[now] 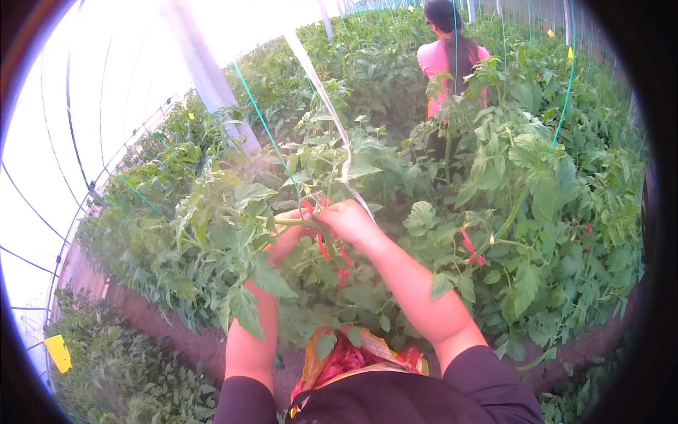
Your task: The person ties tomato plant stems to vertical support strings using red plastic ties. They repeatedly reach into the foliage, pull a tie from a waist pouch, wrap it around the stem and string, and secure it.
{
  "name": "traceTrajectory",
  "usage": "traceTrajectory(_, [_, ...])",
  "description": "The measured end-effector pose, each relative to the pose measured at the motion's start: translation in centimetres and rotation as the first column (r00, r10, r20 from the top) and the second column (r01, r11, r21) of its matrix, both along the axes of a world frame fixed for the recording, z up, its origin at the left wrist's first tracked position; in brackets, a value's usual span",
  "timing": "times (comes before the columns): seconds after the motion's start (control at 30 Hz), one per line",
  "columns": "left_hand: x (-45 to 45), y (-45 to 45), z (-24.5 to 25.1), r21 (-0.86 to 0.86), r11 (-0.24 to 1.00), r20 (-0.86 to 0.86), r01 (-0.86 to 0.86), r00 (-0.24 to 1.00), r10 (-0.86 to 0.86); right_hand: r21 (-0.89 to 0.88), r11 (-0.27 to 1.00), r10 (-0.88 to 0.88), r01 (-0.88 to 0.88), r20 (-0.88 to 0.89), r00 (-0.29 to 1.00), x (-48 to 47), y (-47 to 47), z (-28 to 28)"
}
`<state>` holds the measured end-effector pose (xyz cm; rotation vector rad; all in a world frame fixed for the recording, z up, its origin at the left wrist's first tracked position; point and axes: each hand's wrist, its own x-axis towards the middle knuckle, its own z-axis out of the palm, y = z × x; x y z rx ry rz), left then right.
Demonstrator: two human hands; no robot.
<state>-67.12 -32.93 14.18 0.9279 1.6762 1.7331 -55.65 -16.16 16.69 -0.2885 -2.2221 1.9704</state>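
Both my hands meet at the bent stem of a tomato plant (303,222), near a small yellow flower. My left hand (286,233) is behind the stem, partly hidden by it and by leaves. My right hand (344,220) has its fingers pinched at a red plastic clip or tie (307,205) by the stem; its exact shape is hidden. Red strips (323,247) hang just below my hands. A pale twine (344,159) runs down past my right wrist. An open bag (352,363) at my waist holds many pink-red pieces.
A person in a pink top (437,58) stands among the plants ahead, facing away. Concrete post (217,90) rises at upper left. Green strings (265,127) hang around the rows. More red ties (470,248) are on a stem at right. A yellow card (58,353) hangs lower left.
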Motion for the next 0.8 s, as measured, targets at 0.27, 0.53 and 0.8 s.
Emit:
traceTrajectory(0.27, [0.3, 0.9, 0.4, 0.067, 0.996, 0.057, 0.064, 0.996, -0.068, 0.074, 0.997, 0.003, -0.004, 0.007, 1.000, -0.2, 0.7, -0.1])
traceTrajectory(0.53, [0.4, 0.9, 0.4, 0.067, 0.995, -0.007, -0.076, 0.997, 0.077, 0.109, 0.974, -0.162, 0.201, -0.291, 0.943, -0.7, 1.1, -2.7])
traceTrajectory(0.8, [1.1, 0.7, 0.8, 0.042, 0.992, 0.022, -0.117, 0.993, 0.117, -0.223, 0.973, -0.128, 0.059, -0.308, 0.943, -0.3, 0.2, -1.9])
